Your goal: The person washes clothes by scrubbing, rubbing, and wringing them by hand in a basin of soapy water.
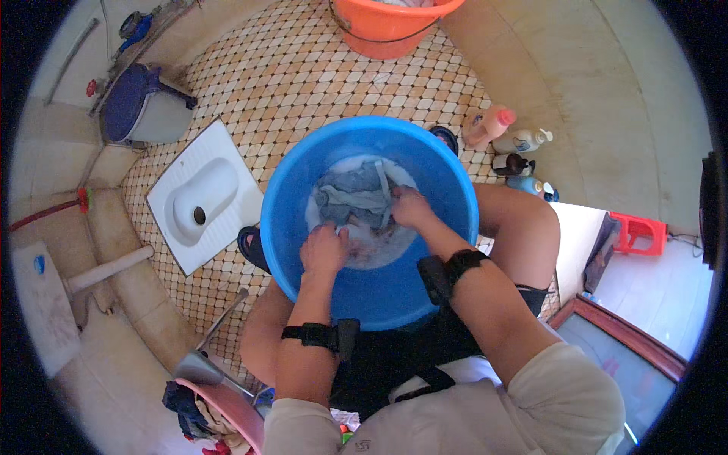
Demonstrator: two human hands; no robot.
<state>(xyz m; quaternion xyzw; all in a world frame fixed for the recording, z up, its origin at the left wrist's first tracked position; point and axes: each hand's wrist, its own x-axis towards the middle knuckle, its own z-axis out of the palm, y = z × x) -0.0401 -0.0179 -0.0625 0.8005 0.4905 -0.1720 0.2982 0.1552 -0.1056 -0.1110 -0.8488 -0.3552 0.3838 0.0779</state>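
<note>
A large round blue plastic basin (369,310) stands between my knees. Cloudy, sudsy water (375,256) covers its bottom, with a wet grey garment (355,190) bunched up in it. My left hand (324,250) is at the near left edge of the water, fingers curled and partly hidden, close to the garment's lower part; whether it grips cloth is unclear. My right hand (410,207) is closed on the garment's right side, beside a pale strip of the cloth. Both forearms wear black straps with dark boxes.
A white squat toilet (205,196) lies in the tiled floor at left. An orange bucket (387,34) stands beyond the basin. Several bottles, among them a pink one (486,128), line the right wall. A pink tub of clothes (227,398) is at lower left, a lidded bin (151,108) at upper left.
</note>
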